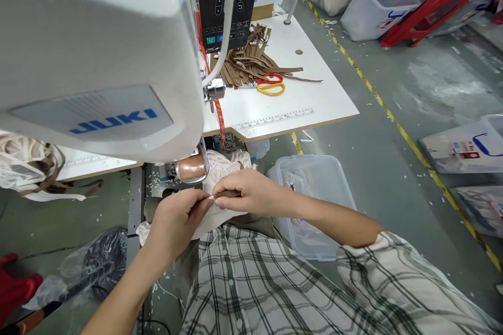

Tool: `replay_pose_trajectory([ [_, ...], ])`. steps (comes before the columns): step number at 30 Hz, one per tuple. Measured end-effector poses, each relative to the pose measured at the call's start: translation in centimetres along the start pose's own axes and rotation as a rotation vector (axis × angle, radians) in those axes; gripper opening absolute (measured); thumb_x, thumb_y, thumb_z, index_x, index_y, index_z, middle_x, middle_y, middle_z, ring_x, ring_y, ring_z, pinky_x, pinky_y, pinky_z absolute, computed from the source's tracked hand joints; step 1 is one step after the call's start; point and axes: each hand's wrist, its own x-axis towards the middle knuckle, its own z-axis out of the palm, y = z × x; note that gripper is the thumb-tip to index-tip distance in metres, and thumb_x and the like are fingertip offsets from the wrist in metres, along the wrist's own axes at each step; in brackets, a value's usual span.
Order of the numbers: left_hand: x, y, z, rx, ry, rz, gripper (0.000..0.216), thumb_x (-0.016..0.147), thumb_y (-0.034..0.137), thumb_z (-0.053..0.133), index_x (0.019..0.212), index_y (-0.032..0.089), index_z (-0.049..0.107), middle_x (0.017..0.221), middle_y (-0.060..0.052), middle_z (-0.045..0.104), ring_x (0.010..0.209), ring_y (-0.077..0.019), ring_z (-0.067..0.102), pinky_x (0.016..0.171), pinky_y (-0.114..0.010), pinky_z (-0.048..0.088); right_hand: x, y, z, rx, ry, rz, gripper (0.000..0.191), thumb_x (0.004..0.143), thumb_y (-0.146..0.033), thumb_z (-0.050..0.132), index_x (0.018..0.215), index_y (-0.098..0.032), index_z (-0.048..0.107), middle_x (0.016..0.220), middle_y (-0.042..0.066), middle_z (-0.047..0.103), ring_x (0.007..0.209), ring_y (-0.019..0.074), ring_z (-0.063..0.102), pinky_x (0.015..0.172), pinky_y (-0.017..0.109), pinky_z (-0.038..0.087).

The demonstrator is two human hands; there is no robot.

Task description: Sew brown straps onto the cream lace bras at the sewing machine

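My left hand [176,220] is closed in a pinch on the edge of a white lace garment [220,165], which lies over my lap below the sewing machine head [98,63]. Against its fingertips, my right hand [253,191] pinches a short brown strap [230,194], part of which is covered by the fingers. The fingertips of both hands meet where strap and white fabric come together. Just above them sits the machine's brown rounded part in a metal frame [192,166]. The exact join between the fingers is too small to make out.
On the white table [330,99] lie a pile of brown straps [247,60] and scissors with red and yellow handles [271,85]. A control panel [228,10] stands behind. White and brown straps [29,159] hang at left. A clear plastic bin [334,183] stands right of my lap.
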Motion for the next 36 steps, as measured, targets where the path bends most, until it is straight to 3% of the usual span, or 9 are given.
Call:
replay_pose_trajectory([
  [3, 0.3, 0.0, -0.5, 0.075, 0.028, 0.033, 0.024, 0.095, 0.03, 0.051, 0.078, 0.019, 0.064, 0.063, 0.002, 0.063, 0.056, -0.0127, 0.056, 0.051, -0.023, 0.035, 0.1, -0.1, 0.3, -0.11, 0.093, -0.08, 0.015, 0.093, -0.023, 0.055, 0.095, -0.018, 0.069, 0.084, 0.001, 0.068, 0.079, 0.0124, 0.058, 0.071, 0.024, 0.038],
  [7, 0.4, -0.1, -1.0, -0.049, 0.039, -0.003, 0.022, 0.096, 0.032, 0.051, 0.082, 0.021, 0.064, 0.066, 0.004, 0.065, 0.056, -0.01, 0.056, 0.051, -0.02, 0.037, 1.7, -0.4, -0.4, -0.145, 0.141, -0.155, 0.012, 0.089, -0.019, 0.055, 0.086, -0.018, 0.067, 0.079, 0.0, 0.063, 0.076, 0.0121, 0.054, 0.07, 0.024, 0.037],
  [10, 0.2, -1.0, -1.1, 0.038, 0.223, -0.078, 0.017, 0.095, 0.034, 0.055, 0.101, 0.023, 0.065, 0.067, 0.005, 0.065, 0.054, -0.0093, 0.056, 0.05, -0.019, 0.037, 3.9, -0.9, -1.5, -0.159, 0.107, -0.135, 0.013, 0.086, -0.019, 0.055, 0.074, -0.017, 0.061, 0.071, -0.002, 0.056, 0.066, 0.0098, 0.047, 0.063, 0.024, 0.03],
  [13, -0.1, -2.4, -0.8, 0.333, 0.409, 0.154, 0.024, 0.093, 0.022, 0.056, 0.116, 0.025, 0.062, 0.071, 0.003, 0.067, 0.059, -0.0103, 0.059, 0.055, -0.021, 0.038, 5.6, -1.4, -2.3, -0.245, 0.107, -0.094, 0.02, 0.082, -0.017, 0.053, 0.063, -0.016, 0.05, 0.063, -0.003, 0.049, 0.06, 0.0087, 0.039, 0.059, 0.026, 0.023],
  [17, -0.1, -4.3, -0.6, 0.564, 0.48, 0.458, 0.043, 0.087, 0.006, 0.057, 0.128, 0.022, 0.056, 0.078, -0.001, 0.069, 0.067, -0.0127, 0.06, 0.063, -0.024, 0.041, 6.4, -2.2, -2.5, -0.315, 0.086, -0.057, 0.021, 0.08, -0.016, 0.051, 0.06, -0.016, 0.045, 0.061, -0.003, 0.046, 0.057, 0.0086, 0.032, 0.057, 0.028, 0.019],
  [25, 0.1, -4.6, -1.0, 0.643, 0.376, 0.447, 0.046, 0.088, 0.007, 0.054, 0.133, 0.019, 0.05, 0.071, 0.001, 0.062, 0.062, -0.0141, 0.053, 0.056, -0.026, 0.035, 6.1, -2.3, -2.2, -0.453, 0.11, -0.067, 0.019, 0.085, -0.018, 0.053, 0.066, -0.016, 0.058, 0.065, -0.001, 0.054, 0.058, 0.0102, 0.038, 0.055, 0.028, 0.024],
  [28, 0.1, -3.4, -1.3, 0.735, 0.333, 0.358, 0.038, 0.091, 0.011, 0.05, 0.128, 0.019, 0.054, 0.059, 0.004, 0.051, 0.054, -0.0147, 0.047, 0.048, -0.029, 0.025, 5.1, -1.3, -1.0, -0.577, 0.28, -0.189, 0.017, 0.092, -0.024, 0.053, 0.095, -0.018, 0.069, 0.09, 0.005, 0.062, 0.083, 0.0168, 0.054, 0.071, 0.03, 0.039],
  [31, 0.1, -2.7, -1.9, 0.748, 0.292, 0.313, 0.034, 0.092, 0.013, 0.046, 0.123, 0.018, 0.057, 0.06, 0.003, 0.051, 0.054, -0.0143, 0.049, 0.046, -0.03, 0.021, 4.1, 0.0, 0.7, -0.645, 0.532, -0.298, 0.021, 0.091, -0.027, 0.058, 0.109, -0.025, 0.07, 0.114, 0.009, 0.058, 0.112, 0.0236, 0.051, 0.096, 0.04, 0.041],
  [36, 1.0, -5.3, -3.5, 0.742, 0.103, 0.481, 0.044, 0.089, 0.007, 0.044, 0.128, 0.023, 0.055, 0.062, 0.002, 0.05, 0.054, -0.0143, 0.047, 0.049, -0.03, 0.023, 3.6, 1.8, 2.8, -0.549, 0.692, -0.273, 0.018, 0.09, -0.024, 0.06, 0.102, -0.029, 0.073, 0.09, 0.004, 0.06, 0.09, 0.0178, 0.057, 0.086, 0.036, 0.047],
])
